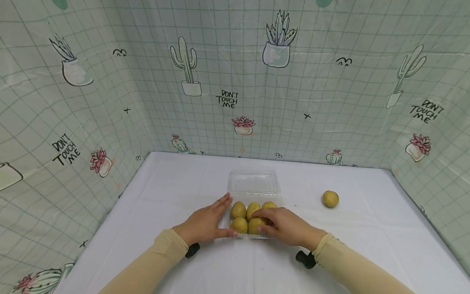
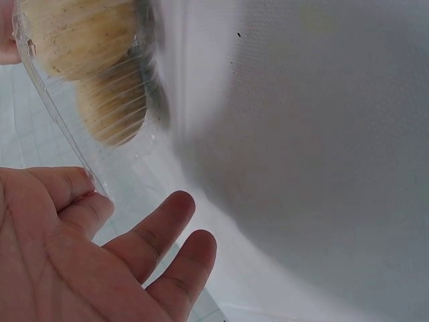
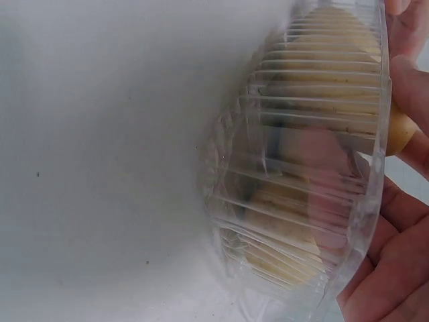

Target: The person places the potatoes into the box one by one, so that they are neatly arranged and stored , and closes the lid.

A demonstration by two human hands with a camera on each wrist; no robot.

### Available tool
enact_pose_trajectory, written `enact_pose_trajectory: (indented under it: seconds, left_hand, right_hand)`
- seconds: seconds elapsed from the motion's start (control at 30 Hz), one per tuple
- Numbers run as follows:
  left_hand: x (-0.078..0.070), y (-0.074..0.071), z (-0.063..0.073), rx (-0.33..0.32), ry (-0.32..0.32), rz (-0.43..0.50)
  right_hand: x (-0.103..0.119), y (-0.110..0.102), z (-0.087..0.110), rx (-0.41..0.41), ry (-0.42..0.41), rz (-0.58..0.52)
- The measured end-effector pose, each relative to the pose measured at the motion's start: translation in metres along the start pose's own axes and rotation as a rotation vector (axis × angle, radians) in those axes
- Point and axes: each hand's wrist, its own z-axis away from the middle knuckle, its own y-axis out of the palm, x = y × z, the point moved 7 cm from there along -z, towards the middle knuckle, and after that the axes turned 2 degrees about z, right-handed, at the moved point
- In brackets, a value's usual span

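A clear plastic clamshell box sits on the table with its lid lying back, away from me. Several yellow potatoes lie in its base in two rows. My left hand is spread along the box's left side, thumb at the front corner; in the left wrist view its fingertips touch the clear rim. With thumb and fingers around it, my right hand holds the front middle potato inside the box. That hand partly covers the potatoes on the right. In the right wrist view, fingers show through the ribbed wall.
A single potato lies on the white tablecloth, right of the box. Behind and at both sides hangs a checked cloth with cactus drawings. Dark wrist-camera pieces sit under both wrists.
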Motion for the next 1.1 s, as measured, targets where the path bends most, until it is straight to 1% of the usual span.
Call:
enact_pose_trajectory:
  seconds: [0.27, 0.37, 0.53, 0.67, 0.8, 0.87, 0.97, 1.1]
  left_hand:
    - [0.0001, 0.0000, -0.0007, 0.003, 0.000, -0.004]
    - [0.0004, 0.0002, -0.0010, 0.003, 0.000, -0.001]
    - [0.0002, -0.0001, -0.0009, 0.002, 0.002, -0.002]
    - [-0.0001, -0.0001, -0.0007, 0.001, 0.003, -0.008]
    - [-0.0002, 0.0004, -0.0003, 0.002, 0.002, -0.010]
    - [-0.0002, 0.0005, -0.0003, 0.002, 0.001, -0.009]
    - [0.0000, 0.0008, -0.0005, 0.001, 0.002, -0.009]
    - [0.0001, 0.0009, -0.0007, 0.001, 0.003, -0.011]
  right_hand:
    - [-0.0014, -0.0013, -0.0021, -0.010, 0.004, -0.055]
    - [-0.0008, -0.0014, -0.0035, -0.006, -0.006, -0.041]
    - [0.0000, -0.0010, -0.0044, -0.001, -0.020, 0.012]
    - [-0.0006, -0.0017, -0.0034, -0.006, 0.002, 0.033]
    - [-0.0016, -0.0028, -0.0013, -0.009, 0.032, 0.012]
    - [-0.0017, -0.0030, -0.0003, -0.010, 0.034, -0.005]
    - [-0.0014, -0.0029, 0.0005, -0.007, 0.022, -0.016]
    - [0.0005, -0.0036, -0.0008, -0.014, -0.012, 0.002]
